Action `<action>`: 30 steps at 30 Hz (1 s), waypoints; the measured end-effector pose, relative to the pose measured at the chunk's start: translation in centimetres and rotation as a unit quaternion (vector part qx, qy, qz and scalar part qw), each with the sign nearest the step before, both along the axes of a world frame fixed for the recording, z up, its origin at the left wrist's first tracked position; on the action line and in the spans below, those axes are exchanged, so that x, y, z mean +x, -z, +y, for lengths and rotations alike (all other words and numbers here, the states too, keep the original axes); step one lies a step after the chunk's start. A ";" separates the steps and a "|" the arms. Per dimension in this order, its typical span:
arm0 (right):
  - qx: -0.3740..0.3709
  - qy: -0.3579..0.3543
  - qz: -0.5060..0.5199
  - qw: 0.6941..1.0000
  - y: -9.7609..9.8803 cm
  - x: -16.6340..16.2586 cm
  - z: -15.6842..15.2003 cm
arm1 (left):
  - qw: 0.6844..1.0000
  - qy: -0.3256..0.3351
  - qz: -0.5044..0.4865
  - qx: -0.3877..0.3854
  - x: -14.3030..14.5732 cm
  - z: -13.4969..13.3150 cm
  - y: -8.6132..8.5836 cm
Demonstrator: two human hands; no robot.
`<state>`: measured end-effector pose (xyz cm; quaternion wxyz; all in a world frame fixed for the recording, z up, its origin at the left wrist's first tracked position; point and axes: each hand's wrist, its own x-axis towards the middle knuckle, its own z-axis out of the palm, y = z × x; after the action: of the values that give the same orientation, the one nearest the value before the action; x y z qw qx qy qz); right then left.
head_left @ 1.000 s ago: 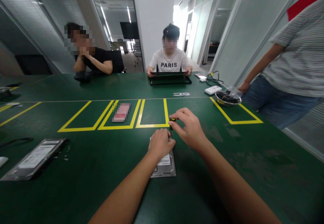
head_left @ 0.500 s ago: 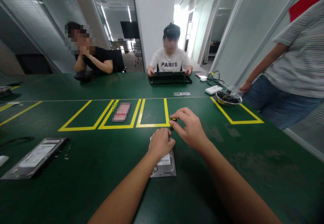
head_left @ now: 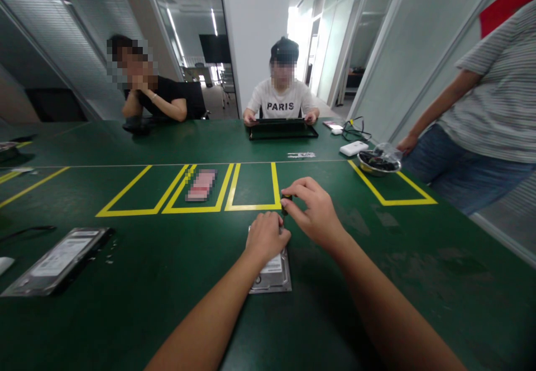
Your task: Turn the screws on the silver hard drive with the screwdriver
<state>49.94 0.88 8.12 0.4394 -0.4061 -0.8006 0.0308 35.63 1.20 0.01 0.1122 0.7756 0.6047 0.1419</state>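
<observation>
A silver hard drive (head_left: 276, 280) with a white label lies flat on the green table in front of me. My left hand (head_left: 266, 239) rests over its far part with curled fingers, gripping it and hiding much of its top. Between the thumb and fingers of my right hand (head_left: 315, 210) is a small screwdriver (head_left: 286, 204) with a black and yellow handle, held upright at the drive's far right corner. Its tip is hidden behind my left hand. To the left lies a second hard drive (head_left: 62, 260), with several tiny screws (head_left: 109, 257) beside it.
Yellow tape (head_left: 251, 208) marks out boxes across the table, one holding a blurred pink item (head_left: 201, 185). A metal bowl (head_left: 379, 164) of dark parts and a white box (head_left: 354, 148) stand at far right. Two people sit opposite; another person (head_left: 494, 97) stands at right.
The fingers of my right hand have shifted very slightly on the screwdriver handle, and less yellow shows on it. My left hand and the hard drive have stayed in place.
</observation>
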 end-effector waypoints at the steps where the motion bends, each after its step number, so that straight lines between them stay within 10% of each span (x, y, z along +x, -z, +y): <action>1: -0.002 0.003 0.001 1.000 0.0 0.0 0.0 | 1.000 0.001 0.001 0.001 0.0 0.0 0.0; 30: 0.015 -0.001 -0.003 1.000 0.2 0.0 0.0 | 1.000 0.008 0.002 0.003 -0.1 0.0 0.3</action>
<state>49.97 0.87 7.94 0.4432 -0.3987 -0.8027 0.0184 35.56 1.15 -0.27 0.1099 0.7811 0.5984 0.1408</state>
